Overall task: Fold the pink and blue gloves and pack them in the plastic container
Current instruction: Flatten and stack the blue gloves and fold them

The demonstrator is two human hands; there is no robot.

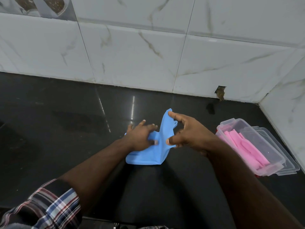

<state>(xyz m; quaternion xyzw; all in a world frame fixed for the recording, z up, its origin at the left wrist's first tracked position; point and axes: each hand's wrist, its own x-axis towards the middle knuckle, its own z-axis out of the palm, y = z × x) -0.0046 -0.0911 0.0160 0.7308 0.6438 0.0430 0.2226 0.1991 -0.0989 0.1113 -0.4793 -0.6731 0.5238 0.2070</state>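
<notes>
Folding the blue glove [145,156] is the step in hand: it is lying on the dark counter [57,129] in front of the person, part flat and part lifted. The left hand [142,135] is resting on the flat part, fingers spread fairly straight and pressing it down, with the thumb against the fold. The right hand [188,131] is pinching the raised flap between curled fingers and thumb, holding it up off the counter, its tip sticking up past the fingertips. The pink gloves [245,147] are already lying folded inside the clear container [272,169], which is sitting to the right near the tiled wall [148,47], on what looks like its lid [283,171]. By the way it is draping and creasing, the glove is looking thin, light and limp, probably rubbery, so it is likely springing open unless it is held down, and it may be clinging a little to the glossy counter. Taking it by the edge of the flap, as the right hand is doing, seems sound; pinning the fold line with the other hand is probably what is keeping the crease true. For lifting it into the container, gripping across the whole folded bundle looks safer than holding one corner.
</notes>
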